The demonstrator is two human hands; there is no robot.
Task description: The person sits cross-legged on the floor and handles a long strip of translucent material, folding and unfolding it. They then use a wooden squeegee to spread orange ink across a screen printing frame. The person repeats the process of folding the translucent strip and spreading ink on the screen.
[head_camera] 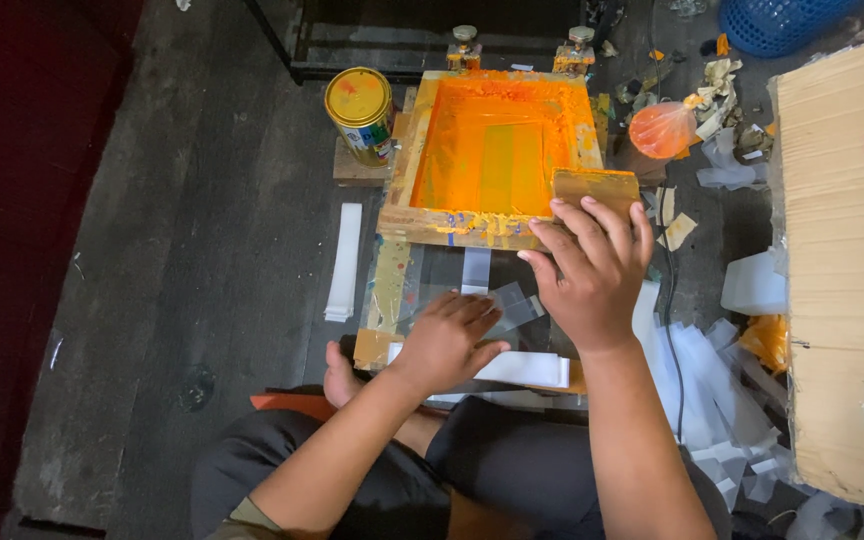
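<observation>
hands over glass plate [452, 262] on dark floor, i see both from head view. left hand [449, 341] flat, fingers spread loose, pressing clear plastic strip [512, 305] onto plate, gripping nothing. right hand [589, 271] open too, fingertips resting on near edge of wooden screen frame [452, 225] beside squeegee [595, 186]. frame full of orange ink, lies just beyond plate. yellow paint can [360, 113] left of frame, white strip stack [344, 260] near it. cardboard sheet [842, 260] at right, plastic scraps [712, 390] below it.
</observation>
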